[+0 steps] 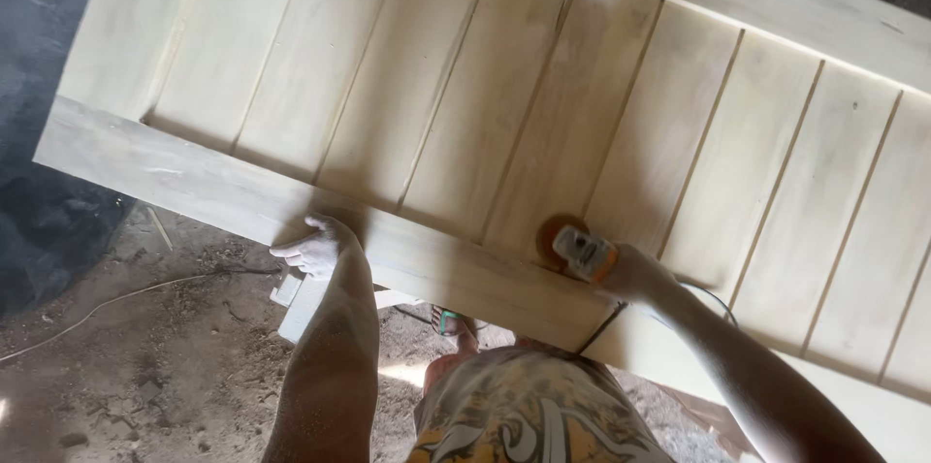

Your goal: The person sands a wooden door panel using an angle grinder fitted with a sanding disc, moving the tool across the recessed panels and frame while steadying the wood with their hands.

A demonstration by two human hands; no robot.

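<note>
Sanding the panel's near rail, mid-pass.
Right hand (630, 272) was clamped on the sander (582, 252), disc flat on the panel (504, 114) at the rail's inner edge. Left hand (312, 250) gripped the near edge, steadying. Next move likely needs even pressure along the rail.

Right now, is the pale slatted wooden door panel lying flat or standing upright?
Lying flat. The pale slatted wooden door panel faces up under the head camera, the right hand presses a sander onto it, and dirt floor shows below its edge.
</note>
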